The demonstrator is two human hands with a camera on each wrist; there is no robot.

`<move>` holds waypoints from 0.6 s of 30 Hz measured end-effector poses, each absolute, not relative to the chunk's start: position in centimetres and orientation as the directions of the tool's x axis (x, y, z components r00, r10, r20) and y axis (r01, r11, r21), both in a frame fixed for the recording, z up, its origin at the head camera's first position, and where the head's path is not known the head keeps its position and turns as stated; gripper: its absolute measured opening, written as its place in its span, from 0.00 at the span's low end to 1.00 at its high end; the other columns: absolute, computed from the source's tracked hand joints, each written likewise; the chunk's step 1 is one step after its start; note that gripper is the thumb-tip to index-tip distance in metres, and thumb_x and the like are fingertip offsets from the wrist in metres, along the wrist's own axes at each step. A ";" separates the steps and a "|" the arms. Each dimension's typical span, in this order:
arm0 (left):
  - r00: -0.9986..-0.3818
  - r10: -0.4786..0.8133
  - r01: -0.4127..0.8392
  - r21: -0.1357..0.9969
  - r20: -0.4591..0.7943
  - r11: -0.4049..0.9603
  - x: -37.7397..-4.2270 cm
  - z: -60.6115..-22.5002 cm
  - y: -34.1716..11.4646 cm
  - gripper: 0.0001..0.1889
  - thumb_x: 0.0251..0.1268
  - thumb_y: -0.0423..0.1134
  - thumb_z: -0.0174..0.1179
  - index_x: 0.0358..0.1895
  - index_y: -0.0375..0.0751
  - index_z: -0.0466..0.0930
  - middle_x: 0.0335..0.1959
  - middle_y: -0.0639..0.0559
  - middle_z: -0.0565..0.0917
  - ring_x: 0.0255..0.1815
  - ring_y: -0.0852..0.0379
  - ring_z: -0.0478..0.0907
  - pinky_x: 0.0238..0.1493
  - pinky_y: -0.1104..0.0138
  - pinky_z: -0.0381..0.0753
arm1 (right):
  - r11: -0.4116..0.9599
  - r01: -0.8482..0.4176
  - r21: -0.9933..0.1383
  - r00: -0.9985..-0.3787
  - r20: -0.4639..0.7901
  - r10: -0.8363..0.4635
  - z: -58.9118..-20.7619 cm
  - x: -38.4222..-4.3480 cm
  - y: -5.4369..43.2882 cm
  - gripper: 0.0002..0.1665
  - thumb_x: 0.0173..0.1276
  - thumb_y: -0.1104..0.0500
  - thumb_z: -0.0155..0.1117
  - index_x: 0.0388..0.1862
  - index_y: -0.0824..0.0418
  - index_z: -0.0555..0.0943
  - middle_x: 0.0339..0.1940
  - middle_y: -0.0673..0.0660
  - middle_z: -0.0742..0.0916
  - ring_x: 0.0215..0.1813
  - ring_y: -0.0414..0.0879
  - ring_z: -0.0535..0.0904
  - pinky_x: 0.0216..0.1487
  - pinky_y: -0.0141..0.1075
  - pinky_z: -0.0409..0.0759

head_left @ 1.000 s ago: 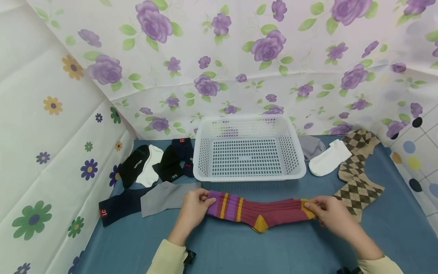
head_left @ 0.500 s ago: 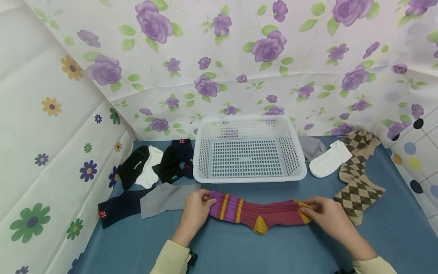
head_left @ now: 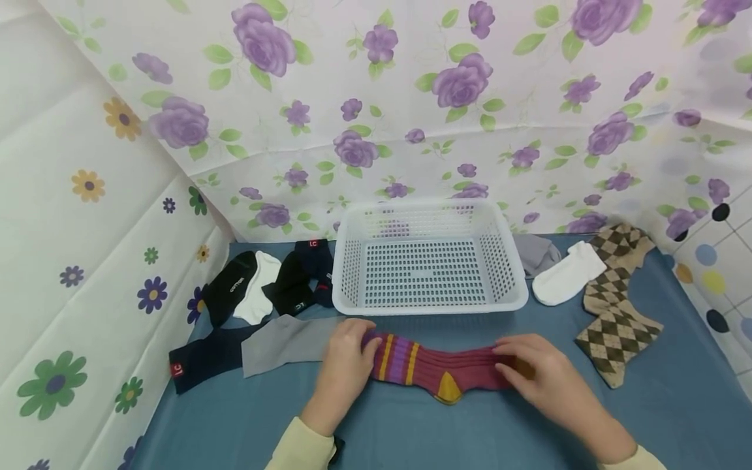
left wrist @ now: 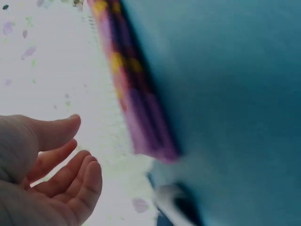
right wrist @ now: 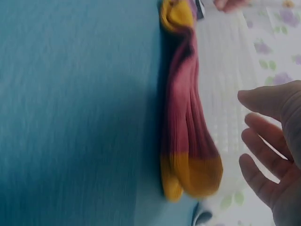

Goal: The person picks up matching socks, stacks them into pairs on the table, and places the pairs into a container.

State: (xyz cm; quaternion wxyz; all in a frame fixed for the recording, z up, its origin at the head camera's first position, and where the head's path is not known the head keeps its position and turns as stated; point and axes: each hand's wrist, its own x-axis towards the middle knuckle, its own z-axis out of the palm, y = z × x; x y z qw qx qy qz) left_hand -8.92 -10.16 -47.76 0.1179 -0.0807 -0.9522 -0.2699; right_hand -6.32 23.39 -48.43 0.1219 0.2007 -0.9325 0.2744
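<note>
Fingers parted and gripping nothing, a person's left hand [head_left: 346,365] and right hand [head_left: 549,378] hover at the ends of maroon, purple-and-mustard ribbed knit socks [head_left: 429,369] on blue cloth [head_left: 446,437] near a white plastic basket [head_left: 429,309], where pinching one layer (the toes [right wrist: 202,176] look misaligned) could skew the pair.

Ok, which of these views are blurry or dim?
Head view: evenly bright, mostly sharp; left wrist view: darker, the striped sock smeared and the floral backdrop washed out; right wrist view: also dark, with the left hand blurred at its top edge.
</note>
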 end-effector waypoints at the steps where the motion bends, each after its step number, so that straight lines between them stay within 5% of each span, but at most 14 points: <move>1: -0.954 0.135 0.252 0.474 0.268 0.844 -8.8 -47.5 -9.9 0.11 0.58 0.42 0.65 0.44 0.47 0.82 0.44 0.55 0.81 0.44 0.59 0.77 0.45 0.64 0.80 | 0.761 -0.470 -0.447 -0.875 0.348 -0.336 -48.5 -6.3 23.1 0.17 0.51 0.56 0.75 0.42 0.46 0.84 0.45 0.41 0.83 0.49 0.34 0.77 0.45 0.30 0.79; 9: -0.861 0.506 0.496 0.292 0.048 0.817 -8.5 -47.6 -8.5 0.17 0.63 0.43 0.61 0.54 0.48 0.80 0.55 0.50 0.81 0.59 0.53 0.75 0.57 0.59 0.76 | 0.755 -0.569 -0.325 -0.823 0.225 -0.522 -50.0 -6.4 22.5 0.21 0.53 0.63 0.73 0.46 0.47 0.85 0.50 0.46 0.85 0.53 0.41 0.80 0.49 0.36 0.81; 18: -0.869 0.485 0.443 0.278 -0.103 0.852 -8.6 -48.1 -8.6 0.25 0.59 0.44 0.63 0.62 0.48 0.73 0.63 0.46 0.75 0.66 0.48 0.69 0.60 0.56 0.73 | 0.809 -0.524 -0.268 -0.852 0.183 -0.491 -51.3 -6.1 23.8 0.25 0.53 0.61 0.73 0.52 0.49 0.83 0.56 0.50 0.83 0.60 0.50 0.77 0.55 0.44 0.77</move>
